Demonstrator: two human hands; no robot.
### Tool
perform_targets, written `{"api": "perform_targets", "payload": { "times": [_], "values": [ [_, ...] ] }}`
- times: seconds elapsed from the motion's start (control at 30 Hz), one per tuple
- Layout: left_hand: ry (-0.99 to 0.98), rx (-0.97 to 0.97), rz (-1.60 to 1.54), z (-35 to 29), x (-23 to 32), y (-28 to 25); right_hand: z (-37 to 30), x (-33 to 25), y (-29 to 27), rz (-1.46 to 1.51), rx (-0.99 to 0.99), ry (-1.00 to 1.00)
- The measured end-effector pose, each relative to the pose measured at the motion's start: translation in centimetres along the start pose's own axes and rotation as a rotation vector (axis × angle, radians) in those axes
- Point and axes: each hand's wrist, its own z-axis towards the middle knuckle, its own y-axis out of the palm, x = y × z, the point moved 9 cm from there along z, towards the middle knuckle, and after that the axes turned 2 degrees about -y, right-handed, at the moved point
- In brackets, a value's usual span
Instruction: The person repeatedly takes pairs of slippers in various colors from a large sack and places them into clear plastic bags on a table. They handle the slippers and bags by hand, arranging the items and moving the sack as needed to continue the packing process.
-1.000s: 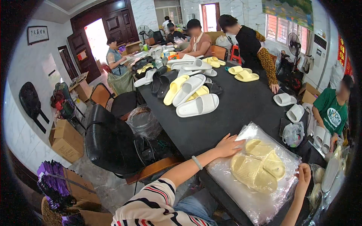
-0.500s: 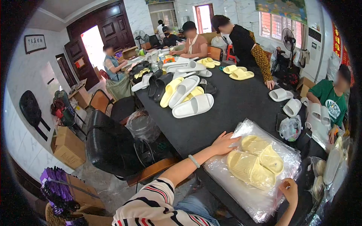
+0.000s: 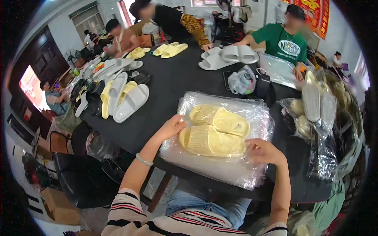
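A pair of pale yellow slide slippers lies side by side inside a clear plastic bag, on top of a stack of similar flat bags at the table's near edge. My left hand, with a pale bangle at the wrist, pinches the bag's left side beside the toe ends. At the heel ends, my right hand has its fingers curled on the bag's right side. Its fingertips are partly hidden.
Grey, yellow and black slippers are heaped at the left of the black table. Grey slides, a small bag and a person in green are across from me. Bagged slippers stand at the right.
My view has swung to the right. The left hand's fingers, stretched flat on the bag before, are now bent together at its edge. The right hand has come in against the bag's right side.
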Motion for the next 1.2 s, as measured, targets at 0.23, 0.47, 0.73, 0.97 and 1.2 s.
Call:
{"api": "perform_targets", "payload": {
  "times": [0.23,0.47,0.73,0.97,1.2],
  "values": [
    [-0.052,-0.055,-0.277,-0.3,1.2,2.3,0.3,-0.4,2.0,-0.314,-0.198,0.048],
    [0.097,0.172,-0.423,-0.4,2.8,-0.5,0.3,-0.4,2.2,-0.198,-0.177,0.025],
    [0.054,0.075,-0.088,0.9,-1.6,-0.5,0.6,0.1,1.2,0.135,-0.09,-0.025],
    [-0.042,0.175,0.168,-4.3,0.2,-1.7,-1.8,-5.9,-0.4,0.065,-0.201,-0.26],
    [-0.004,0.349,0.076,-8.4,-1.4,-1.2,-0.7,-7.8,2.2,-0.245,-0.024,-0.255]
  ]
}}
